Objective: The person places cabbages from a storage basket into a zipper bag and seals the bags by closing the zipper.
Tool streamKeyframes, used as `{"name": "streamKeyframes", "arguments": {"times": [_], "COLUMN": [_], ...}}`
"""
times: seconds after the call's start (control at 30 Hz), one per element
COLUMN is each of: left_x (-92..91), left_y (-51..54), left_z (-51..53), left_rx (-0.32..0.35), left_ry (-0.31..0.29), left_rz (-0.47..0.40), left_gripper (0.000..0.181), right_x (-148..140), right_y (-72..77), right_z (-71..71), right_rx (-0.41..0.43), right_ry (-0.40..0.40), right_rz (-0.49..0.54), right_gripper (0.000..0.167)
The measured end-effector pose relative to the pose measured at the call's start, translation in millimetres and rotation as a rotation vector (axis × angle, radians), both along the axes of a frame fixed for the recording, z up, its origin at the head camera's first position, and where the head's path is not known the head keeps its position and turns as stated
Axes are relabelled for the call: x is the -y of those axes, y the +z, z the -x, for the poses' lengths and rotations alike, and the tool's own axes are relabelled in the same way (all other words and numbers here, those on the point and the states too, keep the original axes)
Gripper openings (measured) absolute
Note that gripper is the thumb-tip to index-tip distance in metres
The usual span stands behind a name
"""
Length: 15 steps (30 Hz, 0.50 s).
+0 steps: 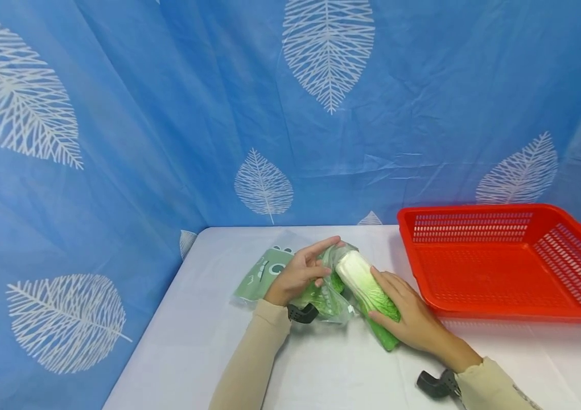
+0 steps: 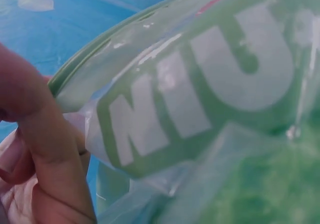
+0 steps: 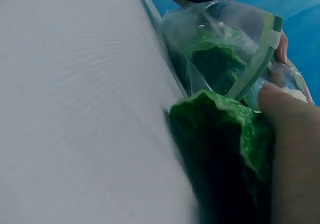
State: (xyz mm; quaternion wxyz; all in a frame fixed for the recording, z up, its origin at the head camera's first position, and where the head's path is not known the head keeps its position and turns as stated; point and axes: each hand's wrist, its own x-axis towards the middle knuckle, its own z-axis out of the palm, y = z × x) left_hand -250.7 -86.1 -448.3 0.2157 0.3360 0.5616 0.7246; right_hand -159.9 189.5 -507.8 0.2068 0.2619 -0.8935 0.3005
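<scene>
In the head view my right hand (image 1: 415,316) grips a Chinese cabbage (image 1: 367,279), white stem end up and leafy green end toward me. That stem end sits at the mouth of a clear zip bag (image 1: 335,312) with a green slider strip (image 3: 257,59). A second green leafy piece (image 3: 215,67) shows inside the bag. My left hand (image 1: 304,272) holds the bag's rim; white letters on green (image 2: 200,79) show close up in the left wrist view. The right thumb (image 3: 290,114) lies along the cabbage.
A green cartoon-printed bag (image 1: 262,276) lies flat at the left; whether it joins the held bag I cannot tell. A red plastic basket (image 1: 474,312) stands at the right on the white table (image 1: 188,341). Blue leaf-patterned cloth (image 1: 193,114) hangs behind and at the left.
</scene>
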Motion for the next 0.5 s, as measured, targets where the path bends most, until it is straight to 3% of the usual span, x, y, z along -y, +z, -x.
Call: {"name": "streamKeyframes", "arguments": {"times": [0.1,0.23,0.5], "left_x": [0.4,-0.7,-2.1], "left_y": [2.7,10.6,40.2], "left_z": [1.4,-1.4,-17.8], "left_rx": [-0.006,-0.039,-0.116], "left_ry": [0.004,-0.021,-0.067], "left_rz": [0.005,0.033,0.004], "left_gripper": [0.071,0.071,0.07], "right_x": [-3,-1,11], "right_y": [-3.3,-2.4,26.7], "right_z": [2.1,1.3,-18.8], "right_rx": [-0.04,-0.116,-0.175], "right_ry": [0.031,0.011,-0.039], "right_rz": [-0.003,-0.014,0.051], "right_gripper": [0.098,0.09,0.08]}}
